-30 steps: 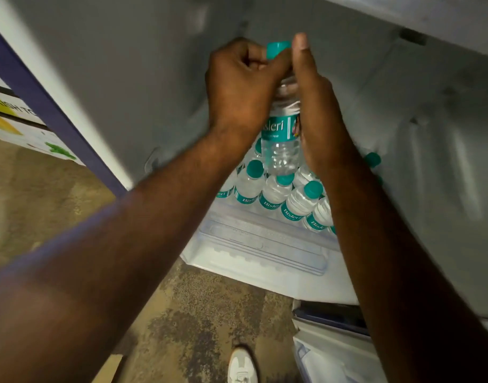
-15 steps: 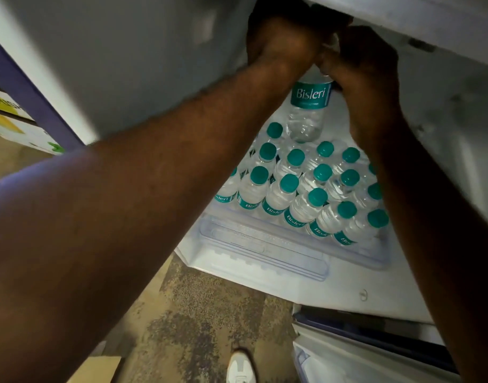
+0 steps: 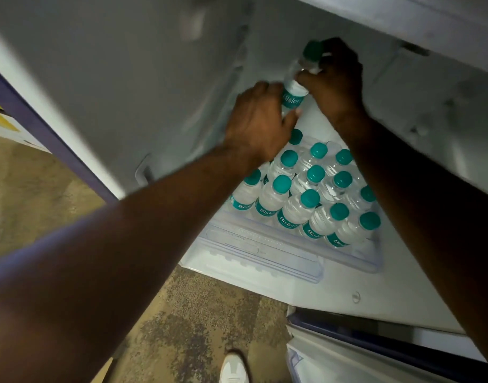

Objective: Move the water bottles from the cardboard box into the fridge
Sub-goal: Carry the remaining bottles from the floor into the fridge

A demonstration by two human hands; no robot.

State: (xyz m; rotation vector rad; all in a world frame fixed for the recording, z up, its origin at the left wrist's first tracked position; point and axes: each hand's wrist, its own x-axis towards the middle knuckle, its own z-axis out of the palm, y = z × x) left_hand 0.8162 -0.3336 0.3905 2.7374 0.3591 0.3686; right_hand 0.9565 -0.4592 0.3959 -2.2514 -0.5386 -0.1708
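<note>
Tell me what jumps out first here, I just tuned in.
Both hands, left and right, grip one tilted bottle at the back of the fridge, above the rest. Below it, a tight block of teal-capped bottles stands upright on the clear shelf. A white shoe shows on the speckled floor at the bottom.

Both forearms are bare, with no sleeve, watch or band showing on either one. The left hand (image 3: 258,125) and right hand (image 3: 335,81) wear no gloves or rings. At the bottom edge a white shoe (image 3: 234,367) with a rounded toe shows.
</note>
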